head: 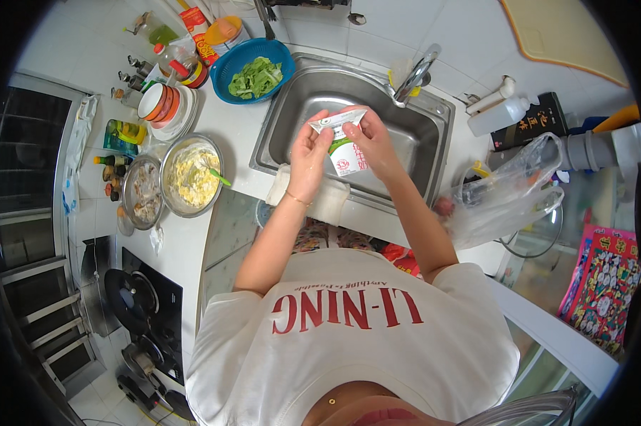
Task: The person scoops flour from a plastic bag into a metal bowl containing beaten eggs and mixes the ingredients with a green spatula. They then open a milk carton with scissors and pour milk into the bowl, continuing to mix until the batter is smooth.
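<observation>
Between my two hands is a white milk carton (pixel 347 160) with red and green print, held over the near part of a stainless-steel sink (pixel 400 141). My left hand (pixel 311 152) grips its left side, the thumb on the folded top. My right hand (pixel 376 146) holds the right side, thumb also near the top fold. Whether the carton has been opened cannot be seen. Below the left wrist, a pale cloth (pixel 325 199) hangs over the sink's front edge. The chrome faucet (pixel 417 74) stands behind the sink at the right.
Left of the sink sit a blue colander (pixel 222 80) of cut leafy greens and a steel bowl (pixel 220 175) of yellow-white mixture with a green-handled utensil. Beyond are another bowl (pixel 131 205), stacked dishes (pixel 190 114) and a black cooktop (pixel 168 319). A clear plastic bag (pixel 504 199) lies right.
</observation>
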Demonstrator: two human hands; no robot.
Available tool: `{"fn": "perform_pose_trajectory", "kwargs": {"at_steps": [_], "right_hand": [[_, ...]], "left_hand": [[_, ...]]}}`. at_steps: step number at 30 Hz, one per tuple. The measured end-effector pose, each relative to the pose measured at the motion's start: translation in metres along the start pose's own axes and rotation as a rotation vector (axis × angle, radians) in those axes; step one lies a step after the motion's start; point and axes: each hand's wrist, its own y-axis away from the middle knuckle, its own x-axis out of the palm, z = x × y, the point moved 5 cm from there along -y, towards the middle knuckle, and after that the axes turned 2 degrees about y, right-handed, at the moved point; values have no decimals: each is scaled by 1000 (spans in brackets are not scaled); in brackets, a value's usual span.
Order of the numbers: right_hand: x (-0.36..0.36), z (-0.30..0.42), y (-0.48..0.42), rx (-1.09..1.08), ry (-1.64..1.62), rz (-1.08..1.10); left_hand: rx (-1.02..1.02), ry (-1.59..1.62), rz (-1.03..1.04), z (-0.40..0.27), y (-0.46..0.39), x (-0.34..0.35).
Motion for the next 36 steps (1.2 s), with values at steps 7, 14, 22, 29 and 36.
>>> {"fn": "perform_pose_trajectory", "kwargs": {"at_steps": [7, 14, 22, 29, 36], "right_hand": [[2, 6, 1, -155, -63, -23], [1, -2, 2, -103, 28, -138], [-7, 5, 2, -141, 111, -150], [1, 36, 2, -316, 495, -163], [31, 64, -11, -601, 875, -93]], "left_hand": [[81, 69, -22, -13, -3, 10], [28, 168, -139, 15, -9, -6], [11, 264, -78, 3, -1, 8], [-40, 317, -55, 5, -4, -2], [-133, 364, 97, 16, -4, -2]]}}
